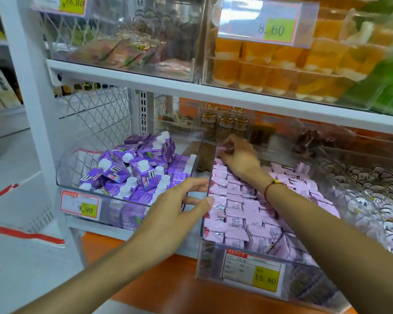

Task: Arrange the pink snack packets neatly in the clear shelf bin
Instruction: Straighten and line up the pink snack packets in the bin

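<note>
Nearest, the clear shelf bin (216,264) is seen pulled forward on the orange shelf, a price label (251,268) on its front wall. Its left wall is steadied by the left hand (179,207), fingers spread and relaxed, thumb against the side. The pink snack packets (243,207) are packed inside in rough rows. Farther back, a packet appears to be pinched by the right hand (238,155) at the bin's rear left corner (the grip is partly blurred). Neighbouring rows could be dragged askew by the forearm lying across them. Little room is left overhead beneath the white shelf edge (236,96); purple cartons (134,168) crowd the left.
</note>
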A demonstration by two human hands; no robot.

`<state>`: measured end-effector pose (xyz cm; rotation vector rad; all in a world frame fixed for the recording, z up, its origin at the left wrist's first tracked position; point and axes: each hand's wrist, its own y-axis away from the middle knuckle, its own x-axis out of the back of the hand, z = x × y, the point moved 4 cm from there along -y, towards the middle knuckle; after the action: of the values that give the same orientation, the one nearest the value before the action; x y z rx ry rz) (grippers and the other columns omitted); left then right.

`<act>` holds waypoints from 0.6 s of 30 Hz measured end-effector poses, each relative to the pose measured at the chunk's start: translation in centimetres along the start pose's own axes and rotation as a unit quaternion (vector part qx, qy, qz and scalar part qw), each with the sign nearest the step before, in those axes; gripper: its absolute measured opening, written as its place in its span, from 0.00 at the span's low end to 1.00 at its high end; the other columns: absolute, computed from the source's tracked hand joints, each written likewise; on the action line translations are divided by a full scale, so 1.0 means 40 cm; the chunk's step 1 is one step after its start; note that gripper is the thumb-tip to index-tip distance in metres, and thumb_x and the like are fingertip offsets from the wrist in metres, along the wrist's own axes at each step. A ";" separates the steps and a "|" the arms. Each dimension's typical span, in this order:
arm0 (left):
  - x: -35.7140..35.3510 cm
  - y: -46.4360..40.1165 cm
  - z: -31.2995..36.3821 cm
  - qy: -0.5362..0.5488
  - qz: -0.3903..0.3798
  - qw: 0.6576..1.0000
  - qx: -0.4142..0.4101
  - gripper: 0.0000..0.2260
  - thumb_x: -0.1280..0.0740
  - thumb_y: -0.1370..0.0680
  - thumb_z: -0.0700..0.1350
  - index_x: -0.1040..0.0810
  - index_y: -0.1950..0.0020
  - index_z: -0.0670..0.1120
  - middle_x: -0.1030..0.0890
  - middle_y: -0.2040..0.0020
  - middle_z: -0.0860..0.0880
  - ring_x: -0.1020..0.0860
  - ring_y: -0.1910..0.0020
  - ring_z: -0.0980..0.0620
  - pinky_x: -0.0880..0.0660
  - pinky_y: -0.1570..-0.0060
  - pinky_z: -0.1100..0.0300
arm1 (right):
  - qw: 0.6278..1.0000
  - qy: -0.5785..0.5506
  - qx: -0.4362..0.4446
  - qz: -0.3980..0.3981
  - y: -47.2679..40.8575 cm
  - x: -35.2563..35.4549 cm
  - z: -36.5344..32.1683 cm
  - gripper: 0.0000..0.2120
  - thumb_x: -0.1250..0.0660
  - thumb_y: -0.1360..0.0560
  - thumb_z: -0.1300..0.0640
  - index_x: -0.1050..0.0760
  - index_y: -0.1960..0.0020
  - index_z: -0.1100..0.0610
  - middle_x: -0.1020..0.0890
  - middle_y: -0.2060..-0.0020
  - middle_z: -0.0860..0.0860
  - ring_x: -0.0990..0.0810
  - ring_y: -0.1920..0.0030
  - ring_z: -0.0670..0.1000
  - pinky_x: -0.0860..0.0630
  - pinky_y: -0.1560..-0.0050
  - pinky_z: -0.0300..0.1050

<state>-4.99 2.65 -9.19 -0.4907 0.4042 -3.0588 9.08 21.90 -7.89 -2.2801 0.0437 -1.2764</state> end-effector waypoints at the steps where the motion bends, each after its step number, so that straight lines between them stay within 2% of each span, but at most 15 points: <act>1: 0.000 0.000 0.000 0.001 0.001 1.000 -0.001 0.11 0.33 0.24 0.47 0.26 0.43 0.59 0.21 0.45 0.62 0.21 0.53 0.62 0.24 0.46 0.50 | 0.998 0.066 0.007 -0.001 -0.001 0.000 -0.002 0.09 0.34 0.25 0.53 0.25 0.46 0.55 0.23 0.46 0.53 0.25 0.45 0.56 0.27 0.53 0.45; 3: 0.001 0.000 0.000 0.003 0.002 1.000 -0.001 0.11 0.33 0.24 0.47 0.25 0.44 0.59 0.21 0.46 0.62 0.20 0.53 0.61 0.24 0.46 0.49 | 0.988 0.149 0.013 -0.043 -0.005 -0.002 -0.001 0.13 0.38 0.24 0.53 0.25 0.41 0.54 0.25 0.40 0.55 0.29 0.39 0.58 0.29 0.46 0.49; 5: 0.000 0.000 0.000 0.008 -0.001 1.000 0.001 0.11 0.33 0.24 0.47 0.25 0.43 0.58 0.21 0.46 0.61 0.20 0.53 0.61 0.24 0.47 0.49 | 0.984 0.146 -0.006 -0.100 -0.011 0.003 0.002 0.15 0.41 0.23 0.55 0.26 0.38 0.53 0.25 0.38 0.55 0.29 0.38 0.58 0.28 0.42 0.51; 6: -0.001 0.000 0.000 0.010 -0.003 1.000 0.002 0.11 0.33 0.24 0.47 0.25 0.42 0.57 0.21 0.46 0.61 0.20 0.53 0.60 0.24 0.48 0.49 | 0.986 0.117 -0.018 -0.121 -0.013 0.009 0.003 0.15 0.41 0.23 0.57 0.25 0.38 0.52 0.24 0.40 0.55 0.26 0.41 0.57 0.25 0.45 0.51; 7: -0.002 0.000 0.000 0.012 -0.004 1.000 0.002 0.11 0.33 0.24 0.46 0.25 0.42 0.57 0.21 0.46 0.60 0.20 0.53 0.60 0.23 0.48 0.50 | 0.987 0.078 -0.028 -0.137 -0.014 0.014 0.003 0.14 0.41 0.22 0.58 0.24 0.39 0.52 0.22 0.43 0.55 0.23 0.49 0.54 0.24 0.53 0.49; 9: -0.003 0.001 0.001 0.018 -0.001 1.000 -0.001 0.11 0.34 0.23 0.45 0.24 0.43 0.57 0.21 0.47 0.60 0.20 0.55 0.59 0.23 0.49 0.57 | 0.987 0.039 -0.029 -0.154 -0.010 0.022 -0.004 0.12 0.39 0.22 0.57 0.21 0.42 0.52 0.18 0.50 0.52 0.23 0.62 0.48 0.28 0.64 0.40; 12: -0.005 0.003 0.003 0.027 0.001 1.000 -0.002 0.10 0.34 0.23 0.44 0.24 0.45 0.57 0.21 0.48 0.61 0.20 0.56 0.60 0.25 0.53 0.67 | 0.990 0.054 -0.026 -0.128 -0.001 0.027 -0.009 0.08 0.35 0.23 0.55 0.21 0.46 0.54 0.17 0.59 0.51 0.19 0.62 0.50 0.23 0.62 0.42; 14: -0.004 0.002 0.001 0.034 0.002 0.999 -0.004 0.10 0.33 0.23 0.44 0.24 0.46 0.57 0.21 0.49 0.62 0.20 0.57 0.60 0.26 0.54 0.69 | 0.994 0.038 -0.038 -0.090 -0.007 0.023 -0.009 0.07 0.35 0.23 0.56 0.21 0.47 0.55 0.17 0.56 0.53 0.18 0.59 0.54 0.21 0.58 0.45; 16: -0.004 0.000 -0.001 0.038 0.001 0.999 -0.005 0.10 0.33 0.24 0.44 0.23 0.46 0.57 0.21 0.51 0.65 0.21 0.58 0.62 0.27 0.57 0.72 | 0.997 -0.004 -0.055 -0.051 -0.019 0.024 -0.004 0.06 0.36 0.23 0.57 0.21 0.48 0.55 0.17 0.53 0.54 0.19 0.58 0.53 0.21 0.58 0.43; 18: -0.003 -0.004 -0.005 0.042 -0.002 0.999 -0.007 0.10 0.33 0.24 0.44 0.23 0.46 0.56 0.20 0.52 0.66 0.21 0.59 0.62 0.29 0.60 0.74 | 0.996 -0.044 -0.067 -0.030 -0.023 0.028 0.005 0.06 0.33 0.24 0.55 0.21 0.49 0.55 0.16 0.53 0.54 0.19 0.57 0.53 0.21 0.55 0.45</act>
<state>-4.93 2.86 -9.36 -0.3648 0.4268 -3.0905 9.68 22.46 -6.67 -2.4674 0.0309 -1.2347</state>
